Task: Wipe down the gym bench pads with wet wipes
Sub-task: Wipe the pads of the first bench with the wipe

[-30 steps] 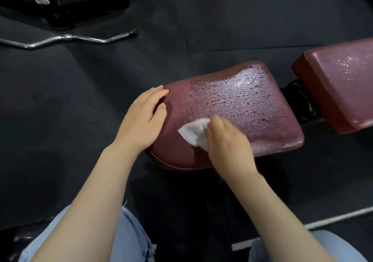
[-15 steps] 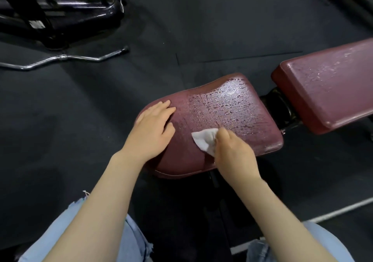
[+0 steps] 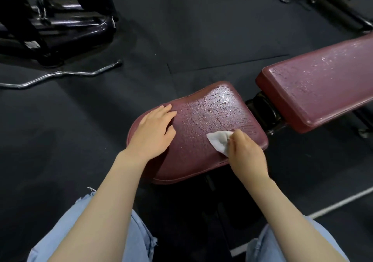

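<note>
While pinching the folded wet wipe [image 3: 219,142] in the right hand [image 3: 247,156] at the near right edge of the seat pad [image 3: 201,160], press flatter, sweep leftward toward the flat, bracing left hand [image 3: 153,134], overlap strokes, then carry on to the beaded back pad [image 3: 323,84] beyond

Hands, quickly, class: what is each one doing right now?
Left hand: open, fingers straight, resting flat on the seat pad.
Right hand: closed on the wet wipe, pinching it against the seat pad.
</note>
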